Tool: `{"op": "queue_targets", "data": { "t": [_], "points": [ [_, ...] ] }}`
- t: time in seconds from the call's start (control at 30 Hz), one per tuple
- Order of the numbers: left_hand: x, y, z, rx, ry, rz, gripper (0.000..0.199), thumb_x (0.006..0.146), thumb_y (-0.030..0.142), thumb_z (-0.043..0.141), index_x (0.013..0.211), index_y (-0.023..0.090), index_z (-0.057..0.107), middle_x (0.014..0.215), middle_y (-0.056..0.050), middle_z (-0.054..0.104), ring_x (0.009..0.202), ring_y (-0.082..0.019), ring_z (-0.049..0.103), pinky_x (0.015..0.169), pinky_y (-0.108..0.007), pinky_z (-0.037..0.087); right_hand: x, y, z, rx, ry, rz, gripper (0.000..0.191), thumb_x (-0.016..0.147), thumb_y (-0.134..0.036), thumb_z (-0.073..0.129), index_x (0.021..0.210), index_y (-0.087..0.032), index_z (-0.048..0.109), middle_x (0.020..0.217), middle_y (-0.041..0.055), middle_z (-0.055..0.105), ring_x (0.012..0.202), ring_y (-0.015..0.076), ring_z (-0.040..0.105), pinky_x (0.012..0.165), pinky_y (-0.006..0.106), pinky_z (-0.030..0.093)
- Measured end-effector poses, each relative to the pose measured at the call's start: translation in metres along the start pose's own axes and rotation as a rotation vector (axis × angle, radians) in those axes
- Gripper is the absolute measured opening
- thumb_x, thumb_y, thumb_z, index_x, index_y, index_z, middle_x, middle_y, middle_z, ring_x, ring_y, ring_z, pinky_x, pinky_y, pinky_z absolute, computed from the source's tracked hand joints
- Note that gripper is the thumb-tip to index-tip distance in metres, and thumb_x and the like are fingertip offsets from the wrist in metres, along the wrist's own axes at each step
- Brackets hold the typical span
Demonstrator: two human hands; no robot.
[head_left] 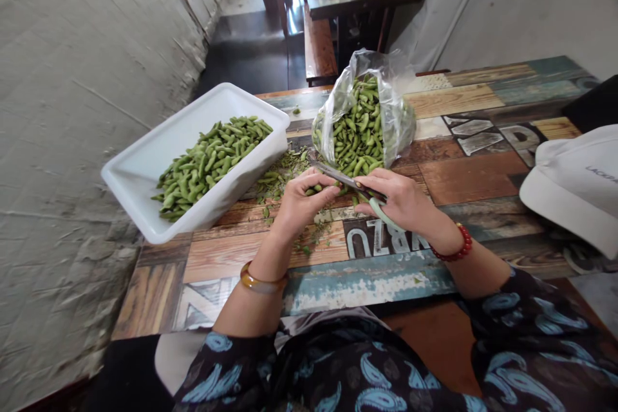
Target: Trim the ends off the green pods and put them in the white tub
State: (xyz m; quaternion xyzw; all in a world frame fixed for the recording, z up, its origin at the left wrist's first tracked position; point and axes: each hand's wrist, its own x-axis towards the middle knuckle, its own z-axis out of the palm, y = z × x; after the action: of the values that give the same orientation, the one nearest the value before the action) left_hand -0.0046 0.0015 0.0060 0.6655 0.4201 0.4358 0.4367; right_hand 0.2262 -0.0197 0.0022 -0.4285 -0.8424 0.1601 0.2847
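Note:
My left hand (303, 201) is closed, thumb and fingers pinched on a green edamame pod (315, 190). In my right hand (403, 199) is a pair of scissors (338, 175) with pale green handles, the blades pointing left just above my left fingertips. Beyond my hands, a clear plastic bag (394, 117) stands with its mouth toward me, full of edamame pods (360, 122). To the left a white plastic tub (241, 174) holds a heap of more pods (207, 164). Between tub and bag lie green trimmings (284, 174) and a few loose pods.
The patchwork-patterned table (232, 248) runs across in front of me. A white cap (574, 180) lies at its right end. A rough wall (72, 109) rises on the left. Farther back are a wooden bench (318, 45) and another table (328, 3) with plastic bags on it.

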Motion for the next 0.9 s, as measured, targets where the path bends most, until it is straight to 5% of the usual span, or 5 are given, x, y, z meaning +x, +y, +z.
{"op": "queue_targets", "data": {
  "t": [0.27, 0.53, 0.9],
  "points": [
    [0.000, 0.000, 0.002, -0.308, 0.127, -0.223, 0.015, 0.075, 0.030, 0.076, 0.082, 0.018, 0.070, 0.068, 0.002, 0.059, 0.061, -0.009, 0.048, 0.060, -0.023, 0.039, 0.003, 0.010, 0.004, 0.049, 0.191, 0.023, 0.039, 0.086, -0.042, 0.071, 0.118, -0.020, 0.067, 0.102, 0.0092, 0.070, 0.091, 0.0243, 0.068, 0.081, 0.037, 0.057],
    [0.001, 0.008, 0.004, -0.643, 0.119, -0.437, 0.035, 0.067, 0.032, 0.082, 0.079, 0.018, 0.052, 0.072, -0.001, 0.068, 0.053, -0.006, 0.048, 0.045, -0.015, 0.029, 0.001, 0.007, 0.006, 0.090, 0.142, 0.037, 0.048, 0.082, -0.039, 0.075, 0.126, -0.024, 0.063, 0.106, 0.0081, 0.065, 0.076, 0.0192, 0.062, 0.070, 0.035, 0.056],
    [-0.002, 0.007, 0.017, -0.763, 0.095, -0.451, 0.040, 0.063, 0.031, 0.086, 0.081, 0.017, 0.052, 0.069, 0.001, 0.068, 0.052, -0.006, 0.049, 0.047, -0.016, 0.031, 0.002, 0.001, 0.010, 0.097, 0.068, -0.004, 0.055, 0.080, -0.036, 0.078, 0.130, -0.025, 0.059, 0.109, 0.0088, 0.060, 0.094, 0.0247, 0.062, 0.083, 0.042, 0.057]
  ]
}}
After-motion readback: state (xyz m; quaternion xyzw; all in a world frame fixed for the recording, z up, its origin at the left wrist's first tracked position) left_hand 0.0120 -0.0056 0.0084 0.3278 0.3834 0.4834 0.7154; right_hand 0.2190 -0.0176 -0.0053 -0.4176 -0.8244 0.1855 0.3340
